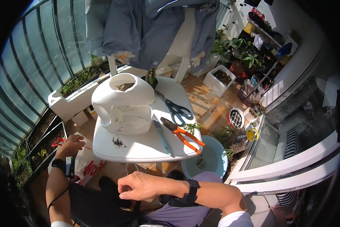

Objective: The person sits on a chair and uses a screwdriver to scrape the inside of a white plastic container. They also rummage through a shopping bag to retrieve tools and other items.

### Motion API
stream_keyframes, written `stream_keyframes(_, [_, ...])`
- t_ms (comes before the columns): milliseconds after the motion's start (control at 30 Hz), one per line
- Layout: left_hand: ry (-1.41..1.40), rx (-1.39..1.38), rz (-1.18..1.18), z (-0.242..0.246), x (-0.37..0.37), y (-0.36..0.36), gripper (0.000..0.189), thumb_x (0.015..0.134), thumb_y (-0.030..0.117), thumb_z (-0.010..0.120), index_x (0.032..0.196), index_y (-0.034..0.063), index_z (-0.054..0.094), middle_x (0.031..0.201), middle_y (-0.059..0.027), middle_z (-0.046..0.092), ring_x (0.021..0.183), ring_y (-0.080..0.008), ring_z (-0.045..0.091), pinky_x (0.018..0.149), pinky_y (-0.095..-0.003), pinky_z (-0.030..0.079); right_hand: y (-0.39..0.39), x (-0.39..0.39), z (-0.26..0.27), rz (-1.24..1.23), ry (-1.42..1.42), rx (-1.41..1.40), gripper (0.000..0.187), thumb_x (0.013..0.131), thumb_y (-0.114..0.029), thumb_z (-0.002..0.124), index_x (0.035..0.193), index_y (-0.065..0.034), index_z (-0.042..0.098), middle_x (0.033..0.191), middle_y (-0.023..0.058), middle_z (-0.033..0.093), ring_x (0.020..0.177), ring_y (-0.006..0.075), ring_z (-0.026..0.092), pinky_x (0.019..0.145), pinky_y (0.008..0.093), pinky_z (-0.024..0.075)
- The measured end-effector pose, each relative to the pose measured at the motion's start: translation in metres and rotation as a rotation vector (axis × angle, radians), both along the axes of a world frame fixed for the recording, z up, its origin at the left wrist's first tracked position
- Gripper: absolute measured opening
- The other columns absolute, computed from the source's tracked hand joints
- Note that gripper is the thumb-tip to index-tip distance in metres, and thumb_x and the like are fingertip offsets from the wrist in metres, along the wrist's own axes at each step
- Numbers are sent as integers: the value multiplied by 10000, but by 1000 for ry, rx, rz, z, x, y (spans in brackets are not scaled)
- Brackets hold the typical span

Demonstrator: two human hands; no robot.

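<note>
My left hand (pixel 72 145) is over the white plastic bag (pixel 86 159) with red print, beside its red handle; whether its fingers touch the bag, I cannot tell. My right hand (pixel 135 185) hovers above my lap, fingers curled, with nothing visible in it. On the white plastic chair seat (pixel 113 151) stands a cut white plastic jug (pixel 121 98) with dry matter inside. To its right lie blue-handled scissors (pixel 177 110), orange-handled pliers (pixel 184 136), a knife-like tool with a light blue handle (pixel 162 136) and a green sprig (pixel 193 127). Some soil (pixel 118 142) is spilled before the jug.
A light blue basin (pixel 205 161) stands on the tiles right of the seat. Behind the jug is a small potted cactus (pixel 151 76). Grey floral cloth (pixel 158 31) hangs over the chair back. Planters (pixel 46 136) line the railing; a white planter (pixel 219 81) stands at right.
</note>
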State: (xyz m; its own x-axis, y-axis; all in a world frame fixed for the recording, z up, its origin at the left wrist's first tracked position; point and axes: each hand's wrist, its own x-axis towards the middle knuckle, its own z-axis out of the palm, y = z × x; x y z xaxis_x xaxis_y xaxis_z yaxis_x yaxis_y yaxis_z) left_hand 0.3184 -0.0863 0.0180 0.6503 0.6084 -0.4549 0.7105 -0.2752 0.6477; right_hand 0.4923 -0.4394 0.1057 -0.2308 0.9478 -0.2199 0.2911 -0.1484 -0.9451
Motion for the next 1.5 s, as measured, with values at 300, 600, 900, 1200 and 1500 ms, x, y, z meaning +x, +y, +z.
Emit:
stream_keyframes(300, [-8, -5, 34, -5, 1, 4, 531, 886, 207, 724, 1300, -117, 645, 1031, -206, 768, 853, -243, 771, 709, -342, 599, 5, 0, 9, 6, 29, -29, 281, 900, -233, 721, 977, 37, 723, 897, 188, 755, 842, 331, 727, 770, 432, 561])
stream_keyframes(600, [-5, -8, 3, -8, 4, 7, 490, 879, 203, 735, 1266, -91, 669, 1027, -172, 763, 835, -233, 770, 699, -342, 594, 4, 3, 5, -3, -9, 60, 290, 925, -251, 707, 988, 32, 704, 808, 163, 725, 768, 310, 707, 721, 424, 540])
stream_keyframes(900, [-8, -34, 25, -16, 3, 14, 548, 875, 201, 744, 1320, -99, 640, 1014, -177, 762, 814, -225, 762, 690, -344, 594, 4, 2, -6, 11, -25, 116, 295, 936, -254, 700, 1000, 33, 691, 772, 158, 718, 733, 299, 707, 698, 418, 541])
stream_keyframes(1200, [-17, -41, 42, -12, 3, 15, 515, 886, 184, 745, 1303, -97, 635, 950, -159, 755, 802, -215, 746, 641, -333, 571, 2, 7, 2, 2, -71, 127, 316, 931, -260, 686, 1024, 42, 683, 826, 171, 739, 801, 323, 728, 760, 424, 561])
stream_keyframes(1500, [-206, -214, 192, 33, -13, 7, 522, 1047, 297, 664, 1449, -18, 556, 1164, -108, 738, 985, -194, 729, 867, -359, 606, -1, 8, 4, -61, -234, 102, 231, 933, -233, 677, 989, -12, 713, 822, 157, 727, 784, 329, 716, 747, 419, 553])
